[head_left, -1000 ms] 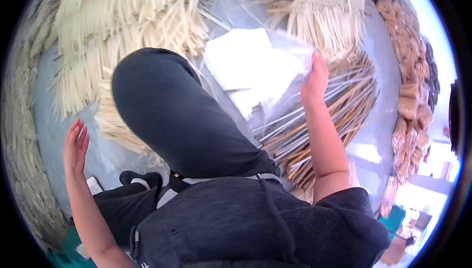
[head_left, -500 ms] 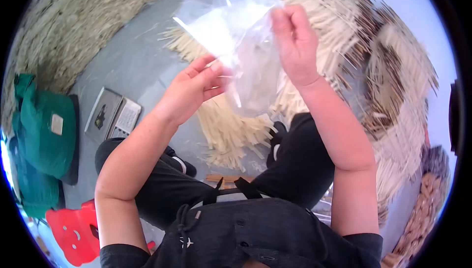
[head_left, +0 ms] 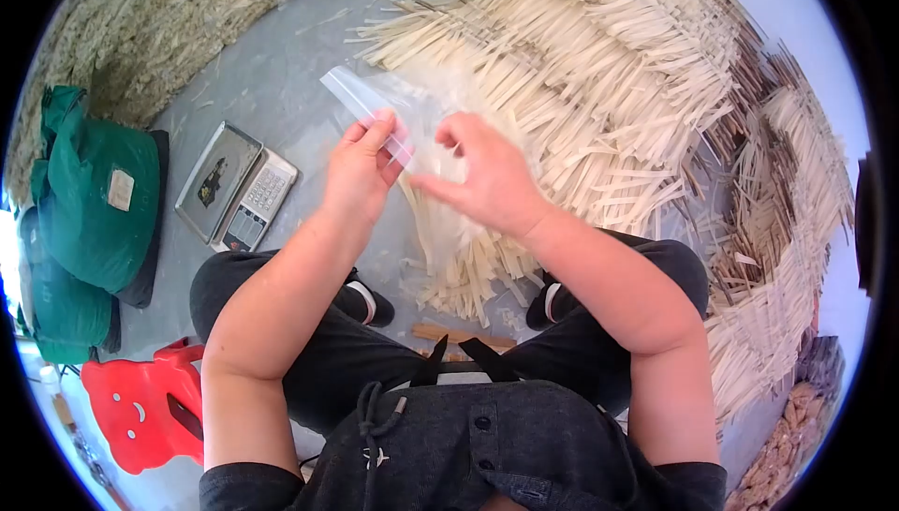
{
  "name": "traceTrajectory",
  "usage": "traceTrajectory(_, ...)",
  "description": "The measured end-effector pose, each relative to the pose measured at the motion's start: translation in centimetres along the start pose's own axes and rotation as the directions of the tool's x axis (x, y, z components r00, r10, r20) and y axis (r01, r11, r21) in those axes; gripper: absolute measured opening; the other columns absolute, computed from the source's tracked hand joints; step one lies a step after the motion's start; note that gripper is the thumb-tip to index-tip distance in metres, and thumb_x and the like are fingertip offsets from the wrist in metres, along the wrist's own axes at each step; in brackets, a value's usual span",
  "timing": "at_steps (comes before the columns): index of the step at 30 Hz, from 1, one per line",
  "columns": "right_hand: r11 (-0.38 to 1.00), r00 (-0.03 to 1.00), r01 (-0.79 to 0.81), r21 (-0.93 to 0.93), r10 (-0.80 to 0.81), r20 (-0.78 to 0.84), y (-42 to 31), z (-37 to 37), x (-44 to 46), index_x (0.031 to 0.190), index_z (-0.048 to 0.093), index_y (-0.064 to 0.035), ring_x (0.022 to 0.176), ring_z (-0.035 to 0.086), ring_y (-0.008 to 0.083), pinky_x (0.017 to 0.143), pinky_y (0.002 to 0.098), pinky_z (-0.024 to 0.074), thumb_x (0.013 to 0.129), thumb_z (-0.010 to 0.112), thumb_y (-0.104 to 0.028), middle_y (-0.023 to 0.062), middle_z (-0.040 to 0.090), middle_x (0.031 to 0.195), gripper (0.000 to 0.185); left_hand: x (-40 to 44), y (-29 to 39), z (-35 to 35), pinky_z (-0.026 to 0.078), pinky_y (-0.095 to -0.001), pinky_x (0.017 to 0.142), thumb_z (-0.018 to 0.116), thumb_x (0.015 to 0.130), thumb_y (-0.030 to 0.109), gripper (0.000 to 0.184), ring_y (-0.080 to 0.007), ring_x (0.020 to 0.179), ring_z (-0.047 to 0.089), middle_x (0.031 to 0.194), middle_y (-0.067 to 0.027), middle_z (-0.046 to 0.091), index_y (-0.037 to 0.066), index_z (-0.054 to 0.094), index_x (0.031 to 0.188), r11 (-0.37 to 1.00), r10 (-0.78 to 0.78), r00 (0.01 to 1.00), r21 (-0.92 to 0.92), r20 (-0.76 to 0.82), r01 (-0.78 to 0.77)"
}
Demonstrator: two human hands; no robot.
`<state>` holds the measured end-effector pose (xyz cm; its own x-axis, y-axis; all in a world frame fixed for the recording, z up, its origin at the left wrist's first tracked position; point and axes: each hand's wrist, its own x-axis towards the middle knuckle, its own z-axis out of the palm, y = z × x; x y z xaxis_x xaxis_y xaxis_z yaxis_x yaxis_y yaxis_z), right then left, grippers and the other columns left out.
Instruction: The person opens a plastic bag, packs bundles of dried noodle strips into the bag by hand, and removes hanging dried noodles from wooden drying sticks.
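Head view, sole view. Left hand (head_left: 365, 160): raised in front of the body, thumb and fingers pinched on the edge strip of a clear plastic bag (head_left: 417, 103). The strip runs obliquely through the grip, its free end projecting toward the upper left. The bag's thin film spreads to the right of the hand, over the floor and the pale strips behind; its lower outline is hard to make out.

Right hand (head_left: 487, 178): level with the left, just beside the bag, somewhat blurred. Thumb and fingers spread apart, fingers curled, thumb directed at the strip; nothing seen clasped between them. Contact with the film cannot be told.

Surroundings: pale flat strips (head_left: 599, 71) heaped in layers from top centre to the right, some lying below the bag. Darker brown sticks (head_left: 749, 164) among the heap at right. A wooden slat (head_left: 464, 335) lies on the grey floor (head_left: 309, 52) between the shoes. Left of the left forearm, a digital weighing scale (head_left: 236, 188) with a keypad, a dark patch on its tray. Farther left, green sacks (head_left: 103, 202); below them, a red plastic chair (head_left: 140, 408) with face-like cut-outs.
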<state>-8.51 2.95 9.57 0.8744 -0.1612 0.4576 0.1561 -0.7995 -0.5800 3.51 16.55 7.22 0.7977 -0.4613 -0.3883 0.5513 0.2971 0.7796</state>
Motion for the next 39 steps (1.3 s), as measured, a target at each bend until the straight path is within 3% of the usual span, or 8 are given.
traceTrajectory(6, 0.995, 0.993, -0.076, -0.061, 0.081, 0.082, 0.1, 0.7, -2.1, 0.101, 0.052, -0.0077, 0.078, 0.063, 0.0333, 0.066, 0.0423, 0.0506, 0.085, 0.065, -0.020, 0.0121, 0.061, 0.085, 0.024, -1.6, 0.5, 2.0, 0.053, -0.0320, 0.081, 0.064, 0.090, 0.012, 0.032, -0.0143, 0.097, 0.058, 0.108, -0.0025, 0.057, 0.010, 0.050, 0.118, 0.988, 0.146, 0.987, 0.050, 0.066, -0.149)
traceTrajectory(11, 0.959, 0.987, 0.151, -0.239, -0.158, -0.010, 0.5, -1.0, -1.4, 0.102, 0.052, -0.0064, 0.072, 0.063, 0.0305, 0.059, 0.0400, 0.0503, 0.084, 0.063, -0.014, 0.0117, 0.059, 0.079, 0.022, -2.3, 1.7, 3.7, 0.052, -0.0332, 0.081, 0.062, 0.087, 0.007, 0.047, -0.0142, 0.100, 0.056, 0.108, -0.0028, 0.053, 0.012, 0.045, 0.130, 0.918, 0.318, 0.946, 0.229, 0.066, -0.324)
traceTrajectory(21, 0.931, 0.981, 0.184, -0.314, -0.192, 0.006, -0.3, -2.0, -0.9, 0.091, 0.055, -0.0047, 0.065, 0.063, 0.0311, 0.058, 0.0417, 0.0495, 0.084, 0.063, -0.013, 0.0109, 0.058, 0.071, 0.014, -2.2, 1.6, 5.3, 0.055, -0.0357, 0.077, 0.064, 0.087, 0.011, 0.052, -0.0156, 0.099, 0.055, 0.107, -0.0039, 0.052, 0.012, 0.041, 0.134, 0.895, 0.373, 0.925, 0.236, 0.071, -0.379)
traceTrajectory(24, 0.997, 0.999, -0.009, -0.078, 0.006, -0.038, 0.3, -2.3, -0.6, 0.087, 0.060, -0.0034, 0.062, 0.062, 0.0290, 0.057, 0.0394, 0.0487, 0.085, 0.063, -0.012, 0.0112, 0.060, 0.068, 0.010, -2.3, 1.1, 5.5, 0.057, -0.0358, 0.076, 0.064, 0.090, 0.017, 0.048, -0.0161, 0.099, 0.055, 0.108, -0.0040, 0.053, 0.011, 0.043, 0.132, 0.931, 0.300, 0.950, 0.191, 0.092, -0.312)
traceTrajectory(26, 0.879, 0.947, -0.291, 0.378, 0.322, -0.019, 2.0, -1.5, -0.3, 0.082, 0.064, -0.0029, 0.059, 0.060, 0.0214, 0.059, 0.0345, 0.0477, 0.084, 0.066, -0.013, 0.0090, 0.063, 0.068, 0.010, -2.4, 0.9, 5.5, 0.058, -0.0353, 0.077, 0.064, 0.092, 0.024, 0.044, -0.0169, 0.101, 0.056, 0.112, -0.0051, 0.055, 0.009, 0.047, 0.130, 0.946, 0.078, 0.983, 0.298, 0.165, -0.125)
traceTrajectory(30, 0.755, 0.850, -0.513, 0.407, 0.511, 0.124, 2.9, -3.2, 0.6, 0.080, 0.068, -0.0034, 0.063, 0.056, 0.0126, 0.061, 0.0294, 0.0462, 0.083, 0.069, -0.015, 0.0048, 0.065, 0.072, 0.012, -2.4, 0.0, 5.0, 0.057, -0.0337, 0.079, 0.062, 0.094, 0.028, 0.039, -0.0161, 0.100, 0.059, 0.112, -0.0051, 0.058, 0.007, 0.053, 0.126, 0.915, -0.054, 0.970, 0.401, 0.237, -0.047)
traceTrajectory(32, 0.578, 0.754, -0.640, 0.507, 0.599, 0.270, 3.2, -3.4, 0.7, 0.078, 0.065, -0.0046, 0.067, 0.053, 0.0090, 0.062, 0.0285, 0.0448, 0.081, 0.073, -0.016, 0.0010, 0.062, 0.072, 0.014, -2.3, -0.3, 4.9, 0.057, -0.0316, 0.079, 0.063, 0.094, 0.029, 0.035, -0.0144, 0.098, 0.062, 0.108, -0.0038, 0.062, 0.007, 0.057, 0.120, 0.914, -0.118, 0.952, 0.406, 0.283, -0.007)
traceTrajectory(39, 0.492, 0.706, -0.695, 0.524, 0.603, 0.370, 2.7, -2.9, 0.7, 0.073, 0.057, -0.0094, 0.063, 0.047, 0.0080, 0.056, 0.0248, 0.0382, 0.079, 0.075, -0.014, -0.0009, 0.057, 0.071, 0.019, -1.8, -0.8, 4.7, 0.057, -0.0317, 0.079, 0.065, 0.093, 0.025, 0.031, -0.0179, 0.098, 0.064, 0.105, -0.0058, 0.064, 0.004, 0.060, 0.115, 0.902, -0.125, 0.951, 0.432, 0.282, -0.010)
